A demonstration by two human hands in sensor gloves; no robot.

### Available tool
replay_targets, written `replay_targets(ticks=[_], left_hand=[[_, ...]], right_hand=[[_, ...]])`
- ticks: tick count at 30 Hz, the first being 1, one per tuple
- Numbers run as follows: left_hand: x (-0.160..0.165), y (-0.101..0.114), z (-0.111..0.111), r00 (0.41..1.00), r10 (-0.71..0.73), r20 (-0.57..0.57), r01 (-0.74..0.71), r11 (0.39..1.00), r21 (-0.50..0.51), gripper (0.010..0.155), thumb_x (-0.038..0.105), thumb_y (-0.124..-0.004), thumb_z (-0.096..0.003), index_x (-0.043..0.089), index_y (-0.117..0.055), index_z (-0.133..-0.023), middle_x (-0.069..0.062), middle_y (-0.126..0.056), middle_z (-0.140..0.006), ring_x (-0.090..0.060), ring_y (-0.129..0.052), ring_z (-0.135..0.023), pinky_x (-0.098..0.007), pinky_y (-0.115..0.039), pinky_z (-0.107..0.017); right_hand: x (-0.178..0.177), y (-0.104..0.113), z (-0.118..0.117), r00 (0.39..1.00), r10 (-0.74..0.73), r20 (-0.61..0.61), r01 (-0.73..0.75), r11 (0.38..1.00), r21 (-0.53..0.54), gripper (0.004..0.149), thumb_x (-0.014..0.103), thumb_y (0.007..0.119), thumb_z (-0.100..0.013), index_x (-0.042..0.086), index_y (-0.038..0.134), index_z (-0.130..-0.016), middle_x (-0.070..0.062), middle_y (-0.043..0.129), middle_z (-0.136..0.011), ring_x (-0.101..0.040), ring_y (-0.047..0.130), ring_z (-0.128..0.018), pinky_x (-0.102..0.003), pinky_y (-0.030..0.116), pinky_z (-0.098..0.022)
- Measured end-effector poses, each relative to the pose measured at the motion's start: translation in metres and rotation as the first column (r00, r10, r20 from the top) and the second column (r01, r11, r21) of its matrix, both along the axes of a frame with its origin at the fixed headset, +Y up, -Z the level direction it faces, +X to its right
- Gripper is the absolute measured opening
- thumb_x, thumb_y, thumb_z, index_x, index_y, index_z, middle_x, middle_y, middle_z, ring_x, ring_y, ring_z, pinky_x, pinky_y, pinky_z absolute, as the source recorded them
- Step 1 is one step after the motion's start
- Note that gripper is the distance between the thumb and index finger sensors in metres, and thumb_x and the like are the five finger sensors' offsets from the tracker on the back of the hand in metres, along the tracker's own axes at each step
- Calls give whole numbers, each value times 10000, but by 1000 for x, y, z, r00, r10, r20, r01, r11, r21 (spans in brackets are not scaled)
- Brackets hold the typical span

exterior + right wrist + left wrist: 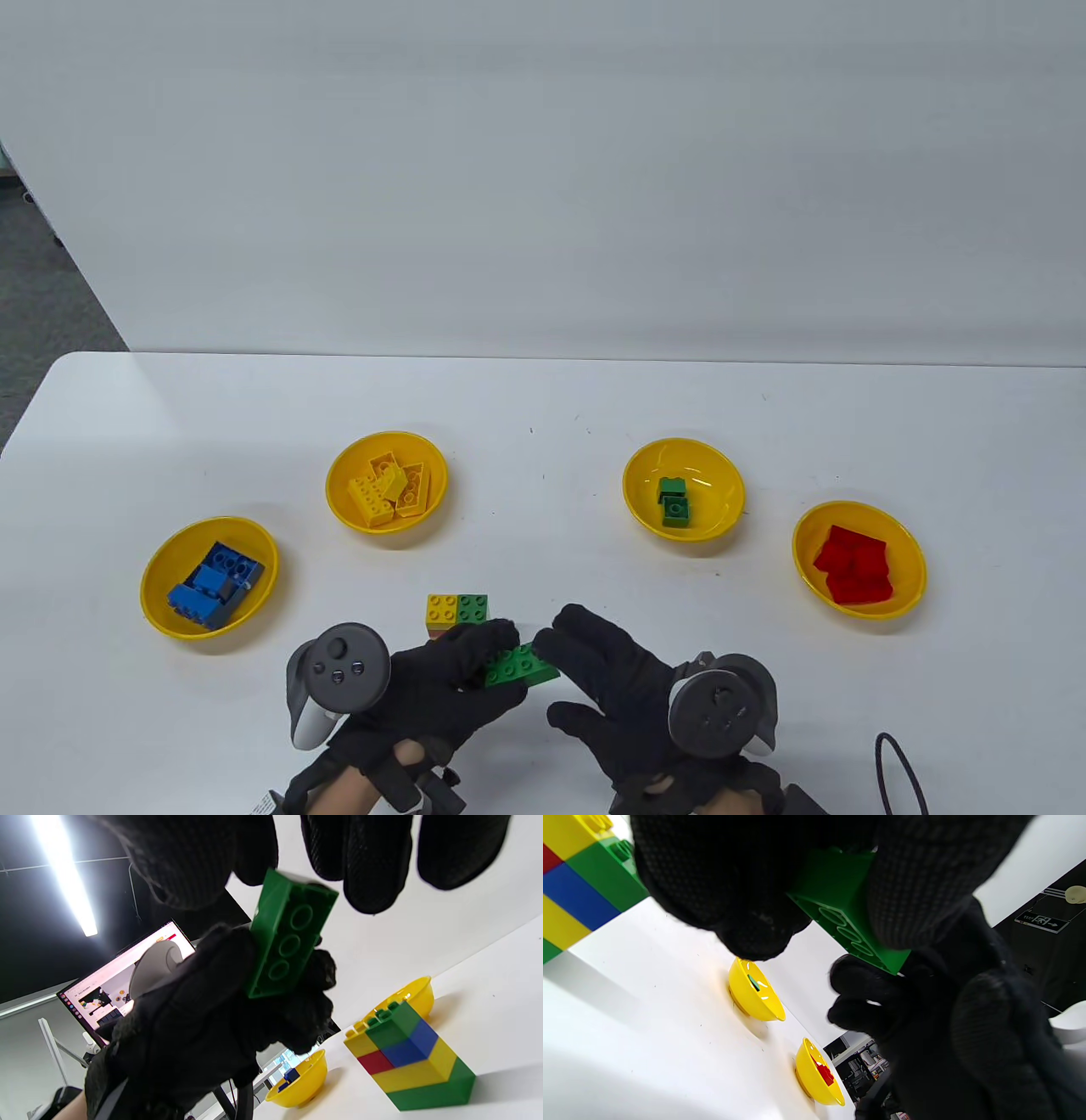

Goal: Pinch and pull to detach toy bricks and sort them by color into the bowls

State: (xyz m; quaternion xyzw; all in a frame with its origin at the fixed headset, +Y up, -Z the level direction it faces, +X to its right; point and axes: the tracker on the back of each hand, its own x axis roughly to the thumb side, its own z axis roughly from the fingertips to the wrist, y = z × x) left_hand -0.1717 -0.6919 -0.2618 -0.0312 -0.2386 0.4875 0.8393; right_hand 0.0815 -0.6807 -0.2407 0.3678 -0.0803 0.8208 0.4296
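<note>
My left hand [499, 664] grips a green two-by-four brick [523, 665] between thumb and fingers, lifted just off the table. In the left wrist view the brick [840, 899] shows its hollow underside. My right hand [567, 675] hovers at the brick's right end with fingers spread. Its fingertips [360, 866] hang close over the brick [288, 942], and I see no pinch. Just behind the hands stands the remaining stack [458, 611], yellow and green on top, with red, blue, yellow and green layers below [407, 1052].
Four yellow bowls arc across the table. One holds blue bricks [161, 594] at the left and one holds yellow bricks [339, 484]. Another holds green bricks [721, 492], and the one with red bricks [912, 552] is at the right. A black cable [891, 764] loops at the front right.
</note>
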Motion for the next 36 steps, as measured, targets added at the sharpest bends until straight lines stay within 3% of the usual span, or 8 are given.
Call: replay_targets(ticks=[10, 23, 26, 29, 32, 36], left_hand=[[6, -6, 0, 999, 1, 46, 0, 1000, -22, 666, 408, -1000, -420, 117, -777, -976, -224, -902, -891, -409, -1036, -654, -549, -886, -491], [3, -3, -1, 998, 21, 56, -20, 1000, -21, 670, 431, -980, -435, 132, -761, -993, -220, -889, -915, -413, -1024, -684, -554, -877, -508], [-7, 4, -2, 999, 39, 12, -39, 999, 5, 670, 436, -968, -444, 139, -747, -1002, -218, -877, -927, -411, -1017, -697, -553, -873, -517], [-23, 10, -5, 996, 79, -42, -79, 997, 14, 652, 439, -954, -453, 141, -754, -998, -218, -877, -928, -414, -1015, -699, -556, -870, -517], [-38, 14, -9, 989, 116, -90, -115, 993, 18, 630, 443, -935, -466, 141, -763, -991, -218, -880, -925, -418, -1013, -697, -557, -868, -517], [-53, 17, -12, 978, 152, -145, -149, 988, 28, 613, 443, -928, -471, 143, -775, -983, -217, -885, -921, -419, -1016, -691, -560, -868, -512]], right_hand=[[2, -10, -9, 993, -103, 63, 108, 991, -77, 512, 211, 821, -392, 142, 801, -899, -309, 772, -890, -459, 941, -623, -653, 776, -439], [11, -1, -14, 988, -137, 75, 142, 988, -69, 500, 212, 839, -372, 109, 843, -861, -303, 820, -847, -441, 965, -561, -645, 791, -424], [28, 19, -31, 982, -131, 136, 138, 990, -37, 499, 210, 840, -372, 103, 847, -859, -303, 822, -845, -443, 964, -560, -649, 788, -427], [53, 42, -62, 940, -139, 312, 160, 986, -42, 499, 215, 846, -374, 102, 854, -860, -288, 833, -849, -450, 962, -566, -657, 778, -432], [69, 57, -99, 857, 50, 513, -20, 998, -63, 500, 222, 851, -374, 117, 860, -862, -256, 847, -861, -451, 963, -595, -656, 776, -443], [79, 54, -147, 710, 242, 662, -264, 962, -69, 495, 240, 860, -369, 139, 873, -853, -226, 873, -857, -441, 972, -609, -652, 780, -446]])
